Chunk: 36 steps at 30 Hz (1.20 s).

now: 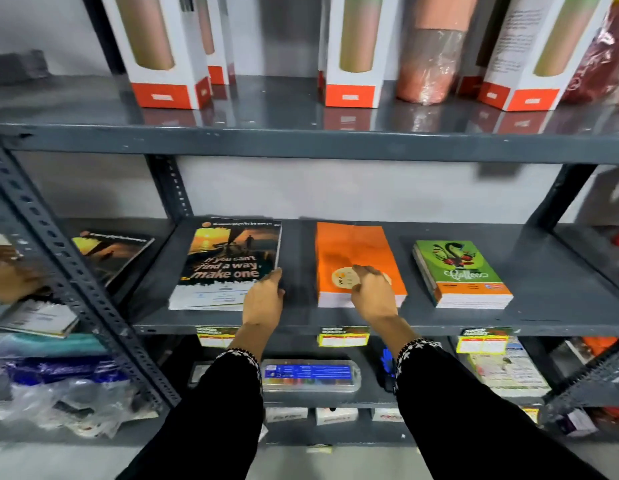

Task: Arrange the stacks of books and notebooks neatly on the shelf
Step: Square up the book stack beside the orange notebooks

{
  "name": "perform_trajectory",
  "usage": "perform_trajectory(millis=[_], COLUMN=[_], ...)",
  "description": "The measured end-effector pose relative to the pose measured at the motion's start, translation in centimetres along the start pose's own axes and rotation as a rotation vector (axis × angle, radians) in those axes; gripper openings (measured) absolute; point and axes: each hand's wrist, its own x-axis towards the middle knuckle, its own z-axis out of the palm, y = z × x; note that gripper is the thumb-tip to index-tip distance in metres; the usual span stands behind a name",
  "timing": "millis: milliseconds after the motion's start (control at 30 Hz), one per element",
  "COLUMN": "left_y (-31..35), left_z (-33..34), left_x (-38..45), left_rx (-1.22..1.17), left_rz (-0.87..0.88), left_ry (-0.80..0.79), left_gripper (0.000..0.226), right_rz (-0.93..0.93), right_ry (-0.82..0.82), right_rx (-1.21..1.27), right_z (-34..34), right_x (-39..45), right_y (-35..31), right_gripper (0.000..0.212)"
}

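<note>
Three stacks lie flat on the grey middle shelf [301, 322]. At the left is a stack of notebooks with a sunset cover [225, 261] reading "If you can't find a way, make one". My left hand [264, 296] touches its lower right corner, fingers against the stack's edge. In the middle sits an orange stack [349, 251]; my right hand [372, 292] rests flat on its near end, over a round label. A green stack with an orange band [460, 271] lies at the right, untouched.
Boxed rolls [162, 53] and a wrapped roll [427, 60] stand on the upper shelf. A slotted upright [58, 265] divides off the left bay, which holds another sunset notebook [110, 254]. The lower shelf holds a pencil case [310, 375] and booklets [509, 368].
</note>
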Motion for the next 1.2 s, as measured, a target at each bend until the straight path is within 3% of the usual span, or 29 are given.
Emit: perform_trajectory(millis=[300, 400, 500, 633, 800, 1200], left_y=[-14.7, -17.2, -18.4, -19.3, -19.5, -20.1], left_z=[-6.2, -7.2, -7.4, -7.5, -8.5, -8.3], left_x=[-0.6, -0.5, -0.1, 0.5, 1.3, 2.5], left_rx=[-0.092, -0.126, -0.219, -0.289, -0.134, -0.091], left_rz=[-0.177, -0.224, -0.21, -0.215, -0.15, -0.105], left_ry=[-0.044, -0.076, -0.076, -0.099, -0.103, -0.146], left_gripper=[0.062, 0.049, 0.021, 0.03, 0.036, 0.037], right_rz=[-0.104, -0.058, -0.018, 0.011, -0.001, -0.001], right_ry=[-0.208, -0.294, -0.309, -0.268, -0.261, -0.268], right_rx=[-0.026, -0.061, -0.075, -0.125, -0.205, -0.226], right_z=[6.5, 8.0, 8.9, 9.3, 9.6, 9.9], right_x=[-1.5, -2.0, -2.1, -1.8, -1.6, -0.6], right_y=[-11.0, -12.7, -13.5, -14.1, -14.5, -14.5], right_gripper=[0.048, 0.056, 0.057, 0.046, 0.037, 0.037])
